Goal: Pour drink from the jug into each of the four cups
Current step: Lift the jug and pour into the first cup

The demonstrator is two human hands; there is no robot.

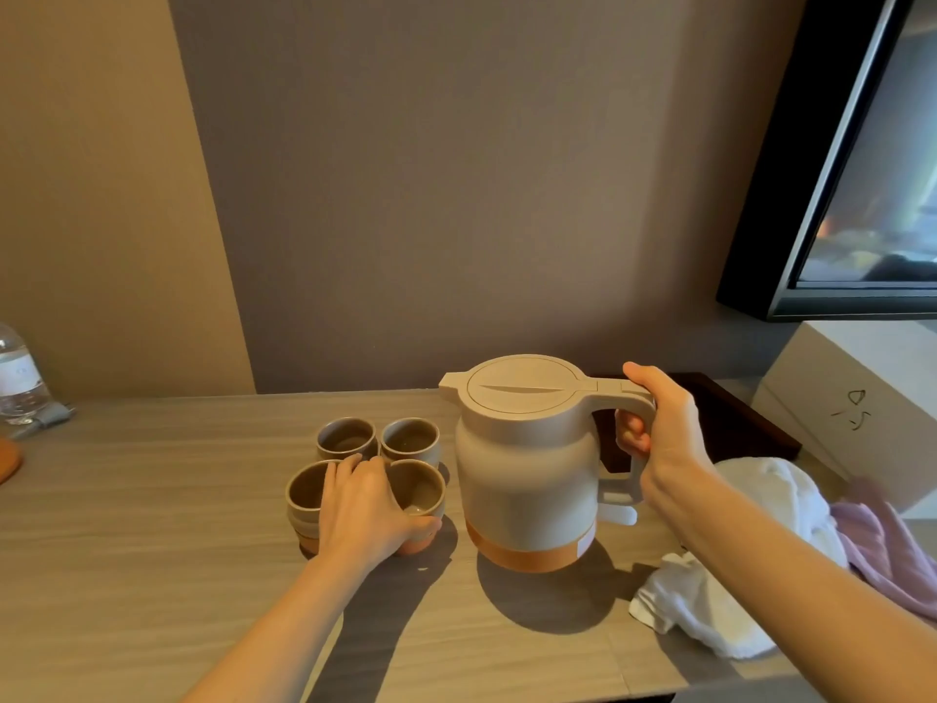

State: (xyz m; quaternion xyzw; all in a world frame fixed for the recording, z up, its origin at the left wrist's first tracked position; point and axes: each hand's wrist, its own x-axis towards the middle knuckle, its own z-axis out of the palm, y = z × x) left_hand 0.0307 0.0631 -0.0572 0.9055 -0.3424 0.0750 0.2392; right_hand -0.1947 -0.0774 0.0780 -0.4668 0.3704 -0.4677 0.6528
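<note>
A beige jug (527,469) with an orange base and a closed lid stands upright on the wooden table (152,550). My right hand (664,433) is wrapped around its handle. Left of the jug, four small grey-brown cups sit in a tight square: far left cup (346,438), far right cup (410,438), near left cup (307,492), near right cup (421,494). My left hand (362,509) rests between the two near cups, thumb against the near right one. All the cups stand upright; I cannot tell whether any holds liquid.
White cloths (710,606) and a lilac cloth (882,545) lie at the right. A dark tray (735,423) sits behind the jug, a white box (852,398) beyond it. A screen (862,170) hangs upper right. A water bottle (17,378) stands far left.
</note>
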